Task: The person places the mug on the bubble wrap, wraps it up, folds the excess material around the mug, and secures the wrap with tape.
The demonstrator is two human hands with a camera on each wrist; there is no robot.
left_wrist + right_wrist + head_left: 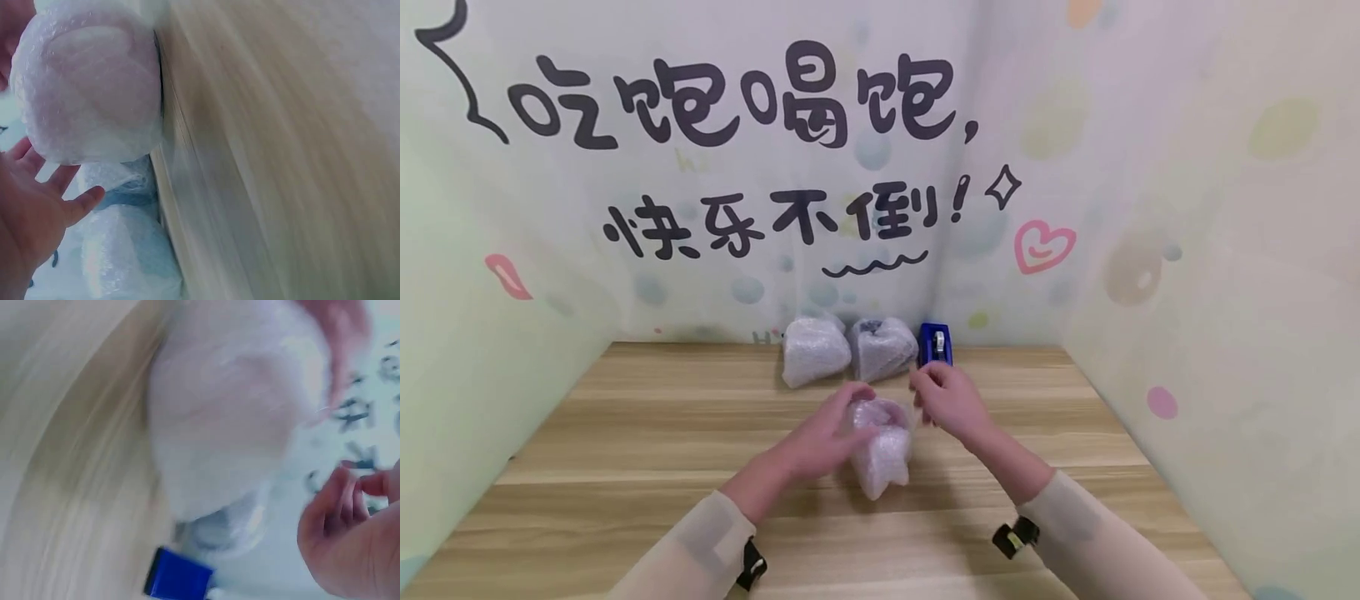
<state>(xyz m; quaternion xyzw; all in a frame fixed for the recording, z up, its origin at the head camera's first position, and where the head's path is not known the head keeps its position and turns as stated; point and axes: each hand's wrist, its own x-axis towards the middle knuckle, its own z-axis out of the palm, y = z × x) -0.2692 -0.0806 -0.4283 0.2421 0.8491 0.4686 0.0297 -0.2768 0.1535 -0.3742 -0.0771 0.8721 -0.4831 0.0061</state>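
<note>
A bundle in clear bubble wrap (883, 457) stands on the wooden table in front of me, its wrap folded in at the top. My left hand (826, 435) lies along its left side, fingers extended and spread; in the left wrist view they reach just to the wrapped surface. To the right of the bundle, my right hand (953, 402) is raised a little apart from it. Its fingers are curled, with the thumb against the index finger in the right wrist view (340, 534). Whether something thin sits between those fingertips is too blurred to tell. The wrap hides the contents.
Two more bubble-wrapped bundles, one on the left (816, 352) and one on the right (883, 348), stand against the back wall. Beside them is a blue tape dispenser (928, 346) with a small roll. Patterned walls (1195, 250) border the wooden table (647, 450).
</note>
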